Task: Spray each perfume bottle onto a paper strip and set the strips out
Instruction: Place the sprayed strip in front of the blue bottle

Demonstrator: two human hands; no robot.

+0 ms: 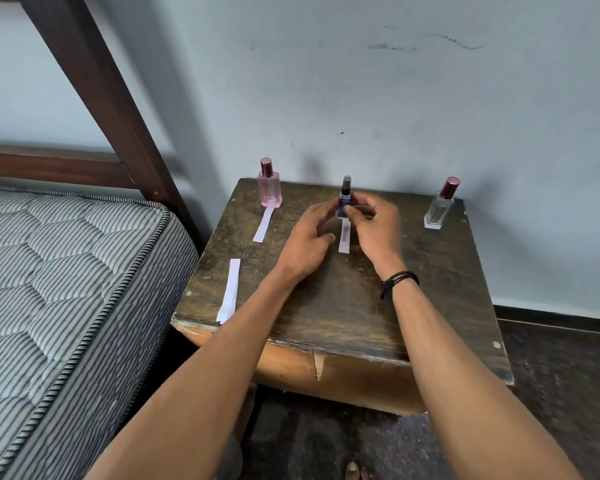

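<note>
Left hand [309,233] and right hand [376,226] pinch the blue bottle [344,206]; 2 strips [263,224] lie out; the clear bottle [438,211] seemingly remains.

Blue bottle [345,199] stands upright between pink bottle [269,190] and clear bottle [439,211], strip [344,239] before it.

This is a bedroom in a home. A small, worn wooden table [326,306] stands against a pale blue painted wall [395,98] that is scuffed and marked. Just left of the table lies a mattress [66,271] in grey-striped quilted ticking with corded piping. Behind the mattress rises a dark wooden bed frame [94,81]. A pink perfume bottle [269,188] stands at the table's back left corner. Right of the table, dark flooring [551,393] meets a dark skirting board [551,315].
</note>
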